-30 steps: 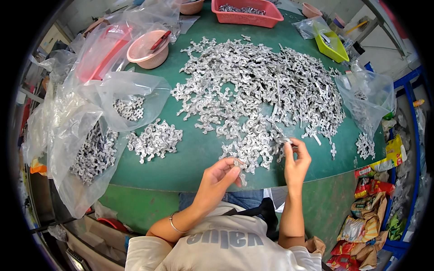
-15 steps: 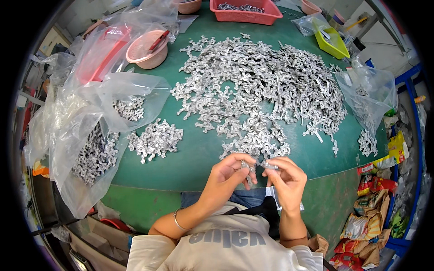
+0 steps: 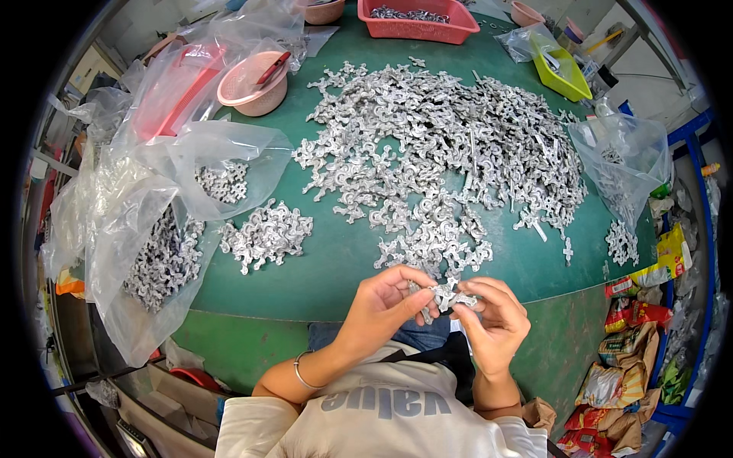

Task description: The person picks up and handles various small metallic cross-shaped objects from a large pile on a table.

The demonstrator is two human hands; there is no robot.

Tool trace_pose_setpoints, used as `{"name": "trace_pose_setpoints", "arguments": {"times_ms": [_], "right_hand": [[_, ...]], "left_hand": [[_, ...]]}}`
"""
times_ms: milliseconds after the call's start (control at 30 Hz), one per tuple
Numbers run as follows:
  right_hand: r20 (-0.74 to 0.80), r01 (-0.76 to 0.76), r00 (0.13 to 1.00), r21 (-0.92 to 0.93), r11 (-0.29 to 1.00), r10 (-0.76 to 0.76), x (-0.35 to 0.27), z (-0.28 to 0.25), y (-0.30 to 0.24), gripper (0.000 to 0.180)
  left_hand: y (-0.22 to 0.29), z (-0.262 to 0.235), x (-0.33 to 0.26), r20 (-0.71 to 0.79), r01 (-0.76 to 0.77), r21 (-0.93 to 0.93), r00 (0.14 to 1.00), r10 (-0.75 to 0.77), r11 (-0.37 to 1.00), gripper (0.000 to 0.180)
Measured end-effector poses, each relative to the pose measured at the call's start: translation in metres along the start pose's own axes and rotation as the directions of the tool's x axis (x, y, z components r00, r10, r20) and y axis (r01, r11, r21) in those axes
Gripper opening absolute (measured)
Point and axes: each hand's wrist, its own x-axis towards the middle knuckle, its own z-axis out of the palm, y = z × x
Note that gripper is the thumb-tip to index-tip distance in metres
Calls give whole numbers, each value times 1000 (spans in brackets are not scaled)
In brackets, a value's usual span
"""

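Observation:
At the near edge of the green table [image 3: 359,282], both my hands meet over small silver-grey metal castings. My left hand [image 3: 391,301] is closed, pinching a metal casting [image 3: 424,302] between thumb and fingers. My right hand [image 3: 495,317] grips a branched metal casting [image 3: 449,293] by its right side, and its other end reaches to the left fingertips. Just beyond my fingers spreads a large pile of metal castings [image 3: 435,130] of the same kind. A smaller heap [image 3: 267,235] lies to the left. My fingers partly hide the pieces they hold.
Clear plastic bags with castings lie at left [image 3: 122,259] and right [image 3: 622,156]. A pink bowl [image 3: 256,103] with a red-handled tool stands far left. At the back are a red tray [image 3: 420,29] of metal parts and a yellow-green tray [image 3: 561,76].
My right hand has shifted slightly right and down. A branched casting now shows between my two hands, where the fingertips were close together before.

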Motion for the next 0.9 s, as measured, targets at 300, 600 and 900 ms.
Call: {"name": "trace_pose_setpoints", "arguments": {"times_ms": [300,600,900], "right_hand": [[38,-155,988,168,974,151,-3,-3,-2,18],[38,-248,968,314,916,249,-4,-3,1,15],[-22,-274,952,378,885,304,-1,-4,16,12]], "left_hand": [[3,2,-3,30,-33,-2,999,33,999,13],[13,7,-7,86,-26,10,996,25,1000,29],[20,5,-10,107,40,-31,994,-37,999,39]]}}
